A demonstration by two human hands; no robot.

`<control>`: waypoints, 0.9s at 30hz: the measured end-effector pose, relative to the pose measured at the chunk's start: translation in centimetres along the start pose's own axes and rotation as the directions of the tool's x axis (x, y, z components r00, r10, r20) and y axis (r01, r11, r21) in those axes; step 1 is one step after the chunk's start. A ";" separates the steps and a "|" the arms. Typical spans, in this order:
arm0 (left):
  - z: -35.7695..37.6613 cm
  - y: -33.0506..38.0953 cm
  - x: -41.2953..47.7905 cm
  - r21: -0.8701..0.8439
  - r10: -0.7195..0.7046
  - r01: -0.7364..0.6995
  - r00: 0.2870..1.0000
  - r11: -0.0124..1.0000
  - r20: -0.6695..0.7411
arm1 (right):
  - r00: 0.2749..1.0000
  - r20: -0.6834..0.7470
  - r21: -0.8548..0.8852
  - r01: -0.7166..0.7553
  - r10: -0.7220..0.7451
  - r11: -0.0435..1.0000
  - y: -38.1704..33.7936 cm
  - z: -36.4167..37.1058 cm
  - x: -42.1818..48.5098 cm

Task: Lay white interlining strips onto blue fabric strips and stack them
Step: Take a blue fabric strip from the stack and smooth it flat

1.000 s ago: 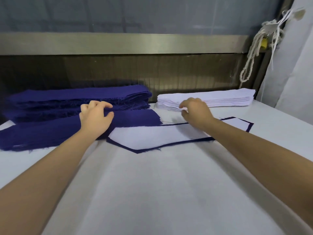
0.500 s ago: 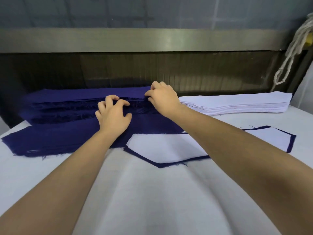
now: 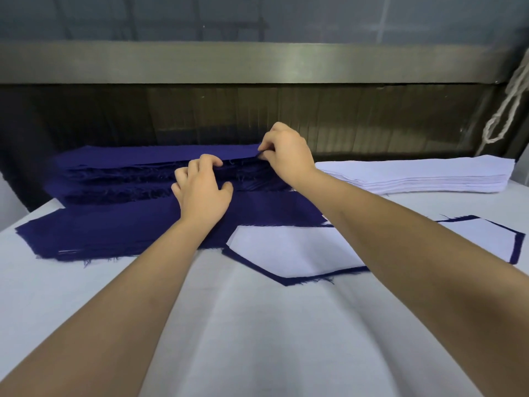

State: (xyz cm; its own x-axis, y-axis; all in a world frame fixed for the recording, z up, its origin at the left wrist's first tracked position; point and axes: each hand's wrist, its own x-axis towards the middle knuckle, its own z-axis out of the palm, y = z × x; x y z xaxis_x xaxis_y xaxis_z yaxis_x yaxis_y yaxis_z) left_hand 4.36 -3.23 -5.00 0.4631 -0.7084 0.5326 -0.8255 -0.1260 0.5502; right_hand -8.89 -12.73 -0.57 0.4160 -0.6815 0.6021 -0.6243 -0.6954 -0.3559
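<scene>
A tall pile of blue fabric strips (image 3: 137,167) lies at the back left of the table. My right hand (image 3: 286,153) pinches the right end of the pile's top strip. On the pile's front edge rests my left hand (image 3: 203,190), fingers curled against the frayed layers. One blue strip (image 3: 108,233) lies flat in front of the pile. Right of it sits a blue strip covered by a white interlining strip (image 3: 289,250), partly hidden by my right forearm. A stack of white interlining strips (image 3: 415,176) is at the back right.
The white cloth-covered table (image 3: 257,325) stretches toward me. Behind the piles a dark slot opens under a metal bar (image 3: 257,64). A white cord (image 3: 506,110) hangs at the far right.
My right hand left the white stack, crossed left to the blue pile and now pinches the top strip's end. My left hand shifted onto the pile's front edge.
</scene>
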 end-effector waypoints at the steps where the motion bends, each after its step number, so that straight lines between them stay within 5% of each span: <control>1: 0.0 0.0 0.0 -0.023 -0.005 0.004 1.000 1.000 -0.016 | 1.000 0.003 0.052 -0.013 0.012 0.999 0.0 -0.1 0.1; 5: -0.2 0.1 0.0 -0.142 -0.038 0.032 0.999 0.989 -0.039 | 1.000 0.001 0.162 -0.018 0.018 0.987 0.2 -0.7 0.3; 13: -0.4 -0.1 0.3 -0.362 -0.067 0.074 0.997 0.929 0.031 | 0.999 -0.010 0.045 -0.043 0.043 0.998 -0.3 -0.4 1.0; 19: -1.1 -0.1 1.1 -0.741 -0.182 0.258 0.966 0.620 0.184 | 0.996 -0.073 0.246 -0.028 0.047 0.969 -0.9 -1.0 0.3; 27: -2.5 -0.2 1.5 -0.899 -0.334 0.365 0.901 0.242 0.275 | 0.991 -0.127 0.348 0.003 0.044 0.938 1.0 -2.9 -3.3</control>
State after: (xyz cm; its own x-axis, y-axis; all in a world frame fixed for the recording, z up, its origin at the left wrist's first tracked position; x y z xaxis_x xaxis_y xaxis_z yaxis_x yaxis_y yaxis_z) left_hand 6.03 -2.51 -2.74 0.6044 -0.7877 0.1191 0.2590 0.3357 0.9057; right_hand -12.84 -10.49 -0.85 0.3008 -0.6769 0.6718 -0.3540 -0.7334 -0.5804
